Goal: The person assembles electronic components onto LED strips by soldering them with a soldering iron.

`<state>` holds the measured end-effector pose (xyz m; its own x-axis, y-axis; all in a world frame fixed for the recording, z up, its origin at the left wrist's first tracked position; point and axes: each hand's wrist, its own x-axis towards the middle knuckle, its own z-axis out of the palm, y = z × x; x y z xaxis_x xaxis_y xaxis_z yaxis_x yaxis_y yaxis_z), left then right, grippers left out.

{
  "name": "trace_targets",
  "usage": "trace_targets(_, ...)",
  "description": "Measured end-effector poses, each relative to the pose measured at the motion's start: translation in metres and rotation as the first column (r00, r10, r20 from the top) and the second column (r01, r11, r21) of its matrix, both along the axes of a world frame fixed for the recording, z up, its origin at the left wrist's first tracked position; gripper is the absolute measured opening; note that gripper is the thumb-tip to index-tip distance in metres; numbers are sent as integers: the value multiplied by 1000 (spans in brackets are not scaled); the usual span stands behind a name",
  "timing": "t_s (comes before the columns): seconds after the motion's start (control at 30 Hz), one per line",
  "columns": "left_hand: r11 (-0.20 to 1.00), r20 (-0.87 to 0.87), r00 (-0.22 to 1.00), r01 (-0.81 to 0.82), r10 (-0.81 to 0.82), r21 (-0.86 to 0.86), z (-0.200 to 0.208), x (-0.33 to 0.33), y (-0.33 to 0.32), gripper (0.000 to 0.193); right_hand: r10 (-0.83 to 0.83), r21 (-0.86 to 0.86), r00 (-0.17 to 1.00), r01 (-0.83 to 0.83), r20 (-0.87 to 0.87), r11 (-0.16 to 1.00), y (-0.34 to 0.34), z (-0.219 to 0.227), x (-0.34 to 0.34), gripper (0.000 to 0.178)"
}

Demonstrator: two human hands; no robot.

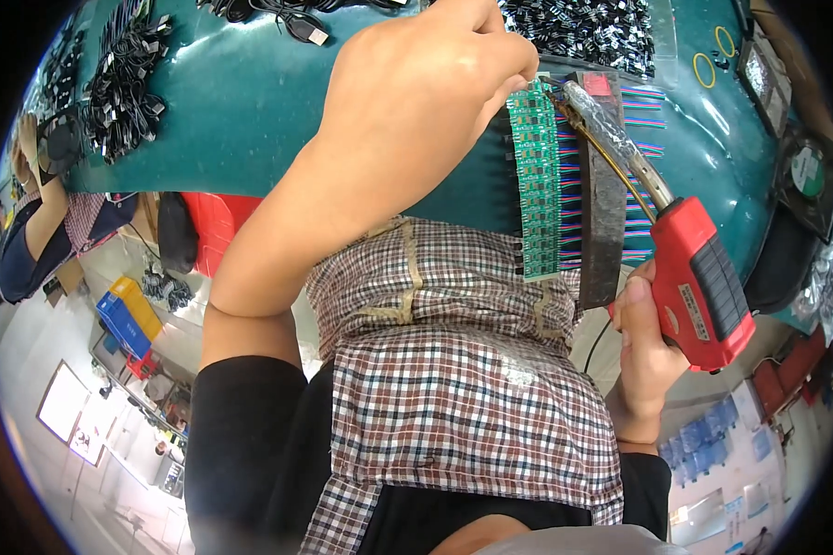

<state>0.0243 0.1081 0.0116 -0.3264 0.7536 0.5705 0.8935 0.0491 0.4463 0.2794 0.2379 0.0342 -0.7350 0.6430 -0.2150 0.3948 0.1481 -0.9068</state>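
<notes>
A long strip of green circuit boards (539, 185) lies along the near table edge, with coloured wires (640, 120) fanning out on its right side. Across the wires rests a dark bar (604, 213). My left hand (426, 79) is closed at the far end of the strip, its fingertips pinched together; whatever they pinch is hidden. In my right hand (648, 338) is a red soldering gun (699, 282), gripped by its handle. Its metal barrel and thin feed tube slant up to the far end of the strip, close to my left fingertips.
Beyond the strip is a heap of small black-and-silver connectors (588, 37). Bundled black cables (125, 88) lie at the left of the green table (222, 120). Yellow rings (704, 70) and a dark round-centred object (808, 173) are at right. Another person's arm (46, 217) shows far left.
</notes>
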Motion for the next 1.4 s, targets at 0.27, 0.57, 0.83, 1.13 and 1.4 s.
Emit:
trace_targets(0.27,966,-238,971,89,-29,244,-19,-8,2,7,37,70,999,-38,15,997,0,-2,-1,13)
trace_targets(0.57,966,-227,974,82,-25,246,-20,-7,1,7,-30,-9,999,30,-15,1000,-4,11,-7,4)
trace_targets(0.83,949,204,969,-69,136,-307,13,5,-3,8,-28,17,1000,28,-11,999,-1,7,3,8)
trace_targets(1.13,946,-25,991,-134,132,-297,14,9,-2,8,0,79,1000,-2,32,997,-4,6,11,18)
trace_targets(1.4,944,-58,984,-176,167,-279,13,15,0,9,42,63,999,-43,17,997,-5,5,8,10)
